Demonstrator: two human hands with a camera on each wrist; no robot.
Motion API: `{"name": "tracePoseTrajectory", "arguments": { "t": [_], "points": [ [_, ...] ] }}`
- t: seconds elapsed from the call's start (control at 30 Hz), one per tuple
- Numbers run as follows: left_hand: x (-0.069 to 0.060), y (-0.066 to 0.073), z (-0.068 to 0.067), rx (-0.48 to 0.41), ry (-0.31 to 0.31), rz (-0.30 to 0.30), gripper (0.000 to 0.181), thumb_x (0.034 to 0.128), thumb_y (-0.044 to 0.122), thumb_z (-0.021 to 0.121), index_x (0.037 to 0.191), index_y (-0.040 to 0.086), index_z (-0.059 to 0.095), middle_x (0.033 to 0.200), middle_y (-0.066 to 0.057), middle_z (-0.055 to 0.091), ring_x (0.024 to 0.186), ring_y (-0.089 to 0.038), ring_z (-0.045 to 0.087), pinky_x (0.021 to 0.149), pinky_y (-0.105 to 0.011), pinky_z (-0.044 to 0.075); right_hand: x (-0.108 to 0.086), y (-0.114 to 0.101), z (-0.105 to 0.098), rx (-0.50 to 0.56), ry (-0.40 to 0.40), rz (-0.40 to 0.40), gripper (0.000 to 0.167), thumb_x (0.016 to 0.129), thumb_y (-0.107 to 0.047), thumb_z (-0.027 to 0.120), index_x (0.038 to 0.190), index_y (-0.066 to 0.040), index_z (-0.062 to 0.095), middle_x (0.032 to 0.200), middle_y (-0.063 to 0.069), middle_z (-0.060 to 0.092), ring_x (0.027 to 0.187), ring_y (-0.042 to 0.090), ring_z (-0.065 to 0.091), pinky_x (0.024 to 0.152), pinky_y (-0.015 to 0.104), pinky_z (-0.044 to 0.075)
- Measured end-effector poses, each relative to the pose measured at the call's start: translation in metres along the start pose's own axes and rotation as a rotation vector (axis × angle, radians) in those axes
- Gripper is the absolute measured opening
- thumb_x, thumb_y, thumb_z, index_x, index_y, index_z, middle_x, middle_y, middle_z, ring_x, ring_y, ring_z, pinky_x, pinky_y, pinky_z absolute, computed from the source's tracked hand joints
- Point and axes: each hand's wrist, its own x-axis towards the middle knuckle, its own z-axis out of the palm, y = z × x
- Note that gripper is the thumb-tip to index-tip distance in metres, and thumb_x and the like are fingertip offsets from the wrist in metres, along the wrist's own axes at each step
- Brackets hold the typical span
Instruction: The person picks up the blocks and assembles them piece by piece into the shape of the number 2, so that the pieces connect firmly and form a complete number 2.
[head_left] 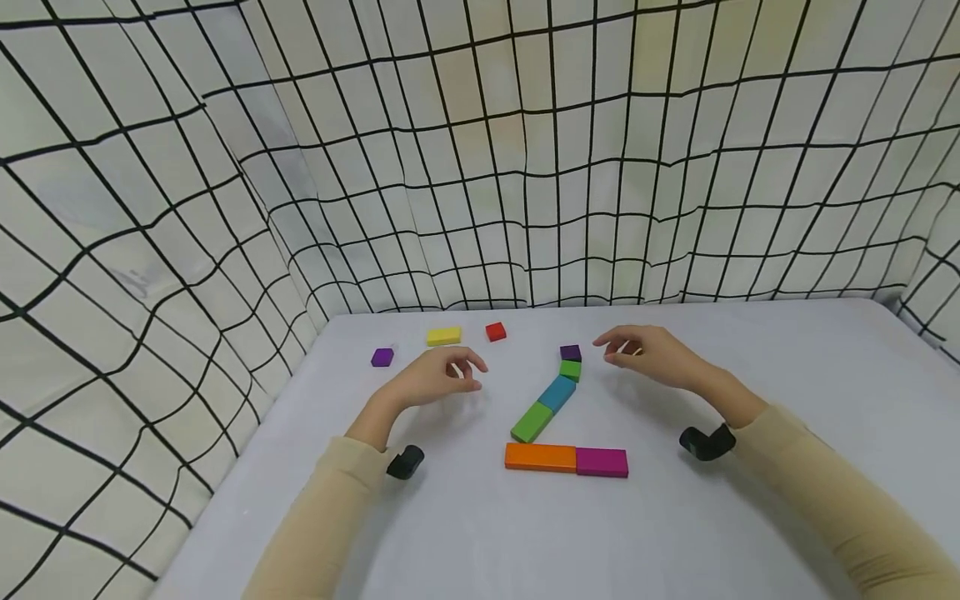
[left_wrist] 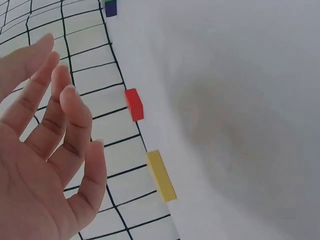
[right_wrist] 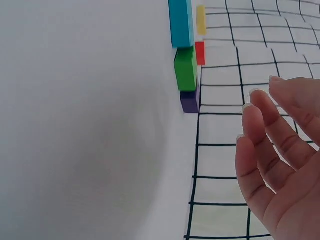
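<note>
My left hand (head_left: 435, 377) hovers over the table's left half with loosely bent fingers and nothing in them, just below a yellow block (head_left: 444, 336) and a red block (head_left: 496, 332). On the other side, my right hand (head_left: 656, 357) is raised, empty and relaxed, right of a dark purple block (head_left: 570, 352). From that block a slanting row runs down through a small green block (head_left: 570, 370), a blue block (head_left: 557, 394) and a longer green block (head_left: 532, 422). Below it, an orange block (head_left: 540, 457) lies end to end with a magenta block (head_left: 602, 462).
Another purple block (head_left: 382, 357) lies at the table's far left. The white table (head_left: 480, 533) is bordered at the back and left by a black net in front of pale sheeting. A small black device sits at each wrist.
</note>
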Motion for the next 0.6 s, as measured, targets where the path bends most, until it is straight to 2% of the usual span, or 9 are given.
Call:
{"name": "tracePoseTrajectory", "arguments": {
  "t": [0.2,0.27,0.4,0.6],
  "points": [
    [0.000,-0.006,-0.005,0.033,0.089,-0.038,0.027,0.0972,0.018,0.071,0.122,0.009,0.072,0.102,-0.002,0.063,0.098,-0.026,0.057,0.081,-0.035,0.051,-0.017,-0.010,0.014,0.055,-0.056,-0.067,0.028,0.099,-0.011,0.067,0.126,-0.002,0.068,0.101,0.004,0.069,0.090,0.020,0.062,0.078,0.031,0.054],
    [0.003,-0.009,-0.005,0.043,0.110,-0.044,0.026,0.0978,0.017,0.070,0.122,0.009,0.072,0.103,-0.002,0.065,0.100,-0.027,0.057,0.082,-0.037,0.051,-0.022,-0.014,0.019,0.083,-0.081,-0.087,0.027,0.099,-0.011,0.067,0.125,-0.002,0.069,0.100,0.004,0.069,0.089,0.019,0.061,0.077,0.030,0.054],
    [0.021,-0.012,-0.004,0.065,0.139,-0.030,0.024,0.0986,0.015,0.068,0.121,0.008,0.072,0.104,-0.003,0.067,0.101,-0.028,0.057,0.084,-0.038,0.052,-0.031,-0.022,0.026,0.119,-0.120,-0.099,0.027,0.099,-0.012,0.068,0.125,-0.003,0.069,0.099,0.003,0.069,0.089,0.018,0.061,0.079,0.029,0.054],
    [0.050,0.000,0.001,0.093,0.166,-0.023,0.022,0.0994,0.013,0.066,0.120,0.006,0.071,0.107,-0.006,0.068,0.102,-0.029,0.059,0.084,-0.039,0.053,-0.036,-0.022,0.036,0.112,-0.232,-0.076,0.037,0.097,-0.018,0.072,0.132,-0.008,0.066,0.098,-0.005,0.065,0.091,0.015,0.061,0.079,0.030,0.053]
  ]
}}
